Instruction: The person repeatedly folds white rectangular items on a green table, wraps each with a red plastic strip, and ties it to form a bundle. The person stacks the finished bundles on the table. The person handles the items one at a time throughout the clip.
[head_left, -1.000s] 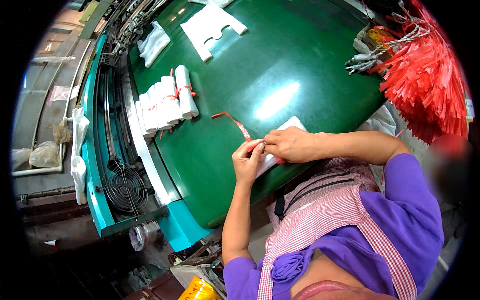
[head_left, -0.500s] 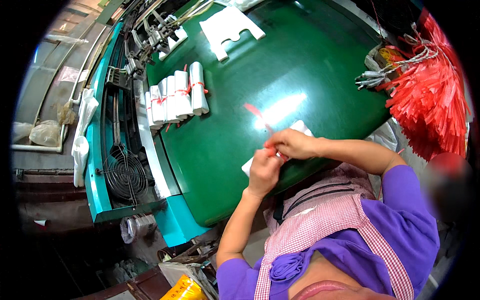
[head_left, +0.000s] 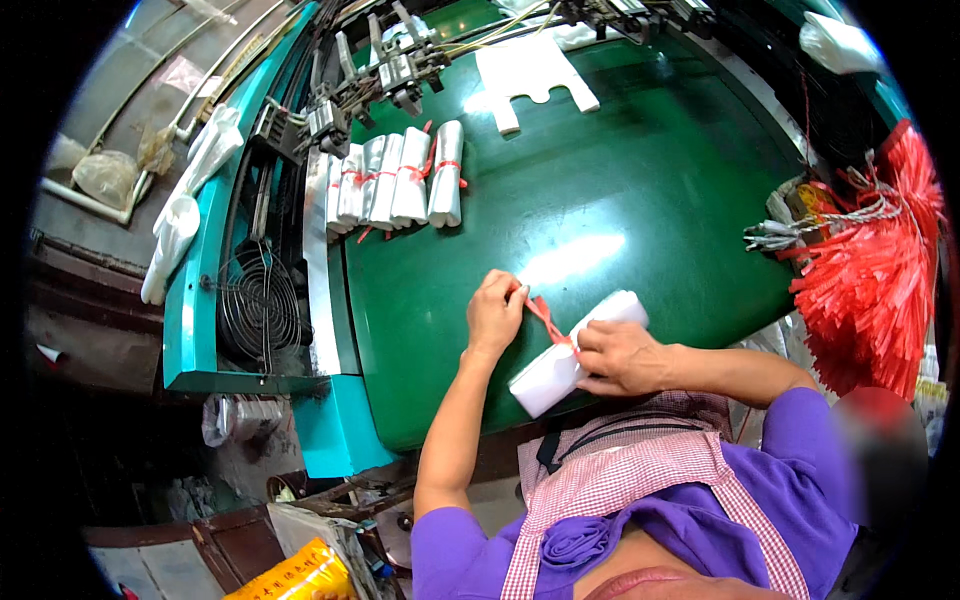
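**Right hand [head_left: 622,357] masks part of white plastic-bag roll [head_left: 548,380]**

One end of the red strip [head_left: 546,318] is hidden in the left hand [head_left: 494,308]. The lower edge crops a yellow package [head_left: 300,574]; rightward, a red-and-dark shape [head_left: 880,450] is blurred beyond recognition.

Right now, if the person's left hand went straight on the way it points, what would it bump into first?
Probably the flat white plastic bag with cut-out handles, farther along the green tabletop. I can't tell the height of the left hand, so it might pass over.
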